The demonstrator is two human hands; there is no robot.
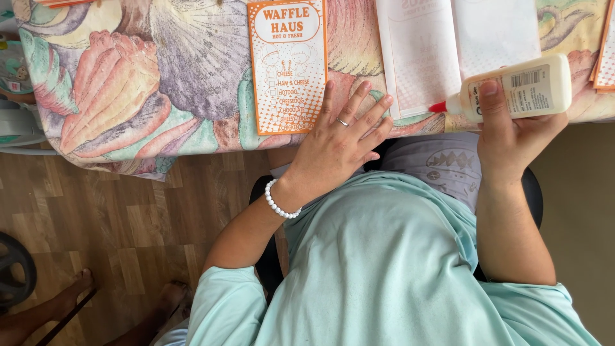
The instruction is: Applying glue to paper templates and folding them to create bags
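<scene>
My right hand [512, 131] grips a white glue bottle [519, 90] with a red tip, held sideways so the tip points left at the near edge of a white folded paper sheet [423, 51]. My left hand [343, 138] lies flat with fingers spread at the table's near edge, touching the lower right corner of an orange-and-white printed card [288, 64]. A ring and a white bead bracelet are on that hand and wrist.
The table wears a cloth with a large seashell pattern [128, 83]. More orange-edged cards lie at the far right edge [605, 45] and top left. Wooden floor lies below left, where another person's bare feet [83, 282] show beside a dark round object [13, 269].
</scene>
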